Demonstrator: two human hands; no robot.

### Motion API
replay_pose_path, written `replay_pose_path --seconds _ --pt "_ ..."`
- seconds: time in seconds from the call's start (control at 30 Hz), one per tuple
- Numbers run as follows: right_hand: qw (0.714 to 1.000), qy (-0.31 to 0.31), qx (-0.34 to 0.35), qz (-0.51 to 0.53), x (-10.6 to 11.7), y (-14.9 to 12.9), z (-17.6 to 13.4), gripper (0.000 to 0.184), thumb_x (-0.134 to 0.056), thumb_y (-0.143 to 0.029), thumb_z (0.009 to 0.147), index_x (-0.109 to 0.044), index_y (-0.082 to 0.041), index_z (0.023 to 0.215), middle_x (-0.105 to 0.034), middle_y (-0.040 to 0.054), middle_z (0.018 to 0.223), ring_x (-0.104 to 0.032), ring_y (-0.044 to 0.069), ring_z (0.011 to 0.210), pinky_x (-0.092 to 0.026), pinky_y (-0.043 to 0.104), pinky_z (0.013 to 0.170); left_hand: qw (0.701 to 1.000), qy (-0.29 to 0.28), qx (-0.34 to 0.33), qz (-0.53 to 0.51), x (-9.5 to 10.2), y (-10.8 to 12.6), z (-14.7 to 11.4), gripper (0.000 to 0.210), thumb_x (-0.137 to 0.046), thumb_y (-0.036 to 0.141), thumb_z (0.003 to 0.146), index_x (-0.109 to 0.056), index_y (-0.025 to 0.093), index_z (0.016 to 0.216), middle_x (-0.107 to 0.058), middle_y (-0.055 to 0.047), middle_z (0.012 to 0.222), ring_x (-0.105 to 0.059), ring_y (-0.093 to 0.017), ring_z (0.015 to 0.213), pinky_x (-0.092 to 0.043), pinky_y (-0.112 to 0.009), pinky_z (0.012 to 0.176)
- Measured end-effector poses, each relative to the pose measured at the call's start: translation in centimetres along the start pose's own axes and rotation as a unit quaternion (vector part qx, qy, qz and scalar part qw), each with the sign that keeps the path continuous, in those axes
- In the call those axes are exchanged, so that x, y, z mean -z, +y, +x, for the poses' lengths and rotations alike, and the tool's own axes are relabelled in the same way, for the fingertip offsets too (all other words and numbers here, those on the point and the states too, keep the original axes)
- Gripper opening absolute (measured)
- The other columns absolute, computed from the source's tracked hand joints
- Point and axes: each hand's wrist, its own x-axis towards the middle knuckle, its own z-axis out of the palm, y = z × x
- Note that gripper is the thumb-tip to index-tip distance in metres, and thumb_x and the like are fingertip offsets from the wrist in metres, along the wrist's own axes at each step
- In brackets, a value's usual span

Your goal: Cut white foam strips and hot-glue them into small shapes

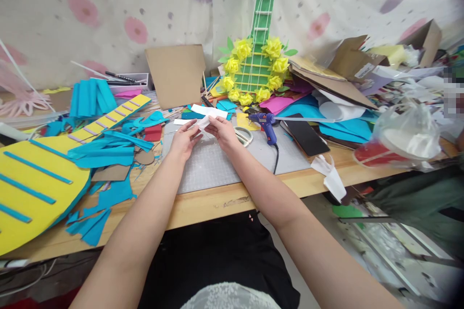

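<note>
Above the grey cutting mat (206, 166), my left hand (184, 139) and my right hand (222, 131) meet, both pinching a small piece of white paper (203, 123). Its exact shape is partly hidden by my fingers. Just behind them lie white paper strips (210, 110). Scissors (243, 136) with pale handles rest by my right wrist, their blades hidden. To the right stands a blue hot glue gun (266, 126), a glue stick in its back and its cord running over the mat's front edge.
A yellow guitar shape (39, 178) and blue paper scraps (112, 149) cover the left side. At the back stands a green guitar shape (263, 24) ringed with yellow paper flowers. A phone (306, 136), a bagged red cup (380, 152) and piled cardboard (348, 58) are on the right.
</note>
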Motion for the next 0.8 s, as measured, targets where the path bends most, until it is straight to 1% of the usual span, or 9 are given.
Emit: replay_pose_path --seconds 0.13,0.23,0.33,0.4,0.57,0.7,0.8 --pt "1.000 -0.003 0.002 -0.010 0.0 0.1 0.0 0.014 -0.070 -0.027 0.068 -0.059 -0.018 0.070 -0.066 -0.0033 0.066 -0.062 0.008 0.064 -0.050 0.023 0.072 1.000 0.023 -0.005 0.002 -0.4 0.2 -0.3 0.024 -0.066 0.007 0.064 -0.062 0.017 0.085 -0.065 -0.002 0.078 -0.061 -0.010 0.067 -0.050 -0.026 0.071" --pt "1.000 -0.008 0.006 -0.011 0.0 0.1 0.0 0.016 -0.071 -0.028 0.067 -0.058 -0.018 0.069 -0.065 -0.0034 0.065 -0.062 0.008 0.063 -0.051 0.023 0.071 0.997 0.067 -0.031 0.004 -0.7 0.2 -0.3 0.022 -0.068 0.005 0.061 -0.057 0.015 0.078 -0.062 -0.001 0.073 -0.060 -0.009 0.066 -0.050 -0.025 0.071" --pt "1.000 -0.010 0.005 -0.018 0.0 0.1 0.0 0.018 -0.071 -0.029 0.067 -0.057 -0.018 0.068 -0.065 -0.0035 0.064 -0.062 0.008 0.061 -0.051 0.023 0.071 0.992 0.110 -0.067 -0.005 -0.9 -0.1 -0.1 0.031 -0.070 0.003 0.056 -0.048 0.016 0.073 -0.059 0.001 0.068 -0.060 -0.009 0.064 -0.050 -0.025 0.072" --pt "1.000 -0.008 0.002 -0.025 0.0 0.1 0.0 0.018 -0.071 -0.030 0.068 -0.058 -0.018 0.069 -0.065 -0.0036 0.064 -0.061 0.007 0.060 -0.051 0.023 0.071 0.988 0.126 -0.085 -0.001 -0.7 -0.4 0.2 0.037 -0.072 0.003 0.054 -0.044 0.017 0.073 -0.058 0.002 0.067 -0.060 -0.009 0.063 -0.051 -0.026 0.071" --pt "0.999 -0.014 0.004 -0.033 0.0 0.1 -0.1 0.018 -0.071 -0.030 0.067 -0.058 -0.018 0.069 -0.065 -0.0033 0.065 -0.061 0.008 0.061 -0.051 0.024 0.071 0.982 0.128 -0.130 0.049 -0.1 -1.1 0.9 0.045 -0.076 0.009 0.050 -0.042 0.019 0.077 -0.059 0.003 0.069 -0.061 -0.011 0.066 -0.050 -0.026 0.069" --pt "0.999 -0.015 0.004 -0.033 -0.1 0.0 -0.3 0.018 -0.072 -0.030 0.067 -0.059 -0.018 0.069 -0.065 -0.0030 0.064 -0.061 0.008 0.061 -0.052 0.023 0.069 0.979 0.130 -0.142 0.062 0.1 -1.2 1.1 0.047 -0.077 0.011 0.049 -0.040 0.019 0.076 -0.059 0.004 0.069 -0.062 -0.011 0.067 -0.048 -0.025 0.070" --pt "0.999 -0.012 -0.002 -0.039 -0.2 0.0 -0.4 0.018 -0.072 -0.031 0.067 -0.059 -0.018 0.068 -0.065 -0.0029 0.064 -0.062 0.008 0.062 -0.052 0.024 0.070 0.977 0.140 -0.147 0.063 0.1 -1.1 1.1 0.049 -0.077 0.011 0.048 -0.037 0.020 0.075 -0.055 0.006 0.066 -0.060 -0.010 0.067 -0.047 -0.024 0.069"
